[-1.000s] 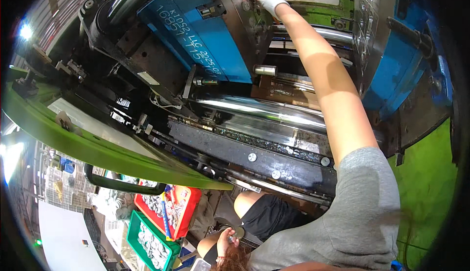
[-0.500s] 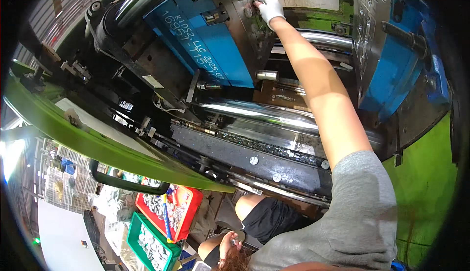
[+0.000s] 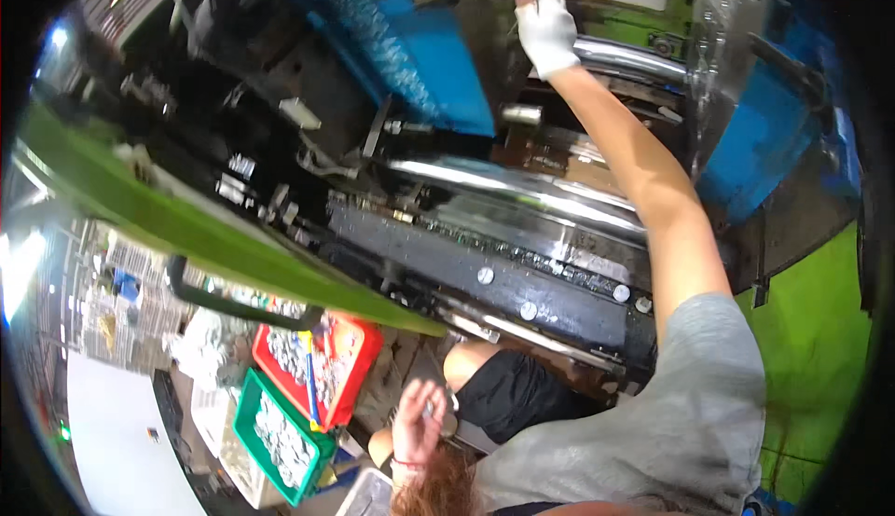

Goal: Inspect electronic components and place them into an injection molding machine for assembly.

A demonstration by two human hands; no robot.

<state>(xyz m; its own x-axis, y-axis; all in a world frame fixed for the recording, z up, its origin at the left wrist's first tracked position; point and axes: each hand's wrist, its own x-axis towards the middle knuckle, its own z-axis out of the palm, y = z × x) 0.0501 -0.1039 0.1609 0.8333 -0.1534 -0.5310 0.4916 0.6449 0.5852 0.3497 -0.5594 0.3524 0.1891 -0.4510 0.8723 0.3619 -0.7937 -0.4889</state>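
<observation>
My right hand (image 3: 548, 31), in a white glove with a bare fingertip showing, is beside the steel face of the left mould half (image 3: 485, 13). Its fingers are bent in toward the thumb; blur hides what they hold. Down by my lap is my bare left hand (image 3: 417, 423), palm up and fingers curled, with a small pale shiny piece (image 3: 429, 410) in it. Across the gap stands the right mould half (image 3: 750, 134), blue with a steel face. Small round pale discs (image 3: 486, 275) lie on the dark machine ledge (image 3: 578, 309) below the polished bar.
Thick polished bars (image 3: 522, 197) cross the machine below my right arm. A green door (image 3: 233, 255) with a black handle (image 3: 224, 309) slants along the left. Beyond it are a red tray (image 3: 359, 376) and a green tray (image 3: 250, 418), full of small pale pieces. A blue-and-yellow tool (image 3: 310, 376) lies across the red tray.
My right hand has drawn away from the left mould face, rightward and slightly down. My left hand has lifted a little and turned its fingers upward. The view has shifted slightly.
</observation>
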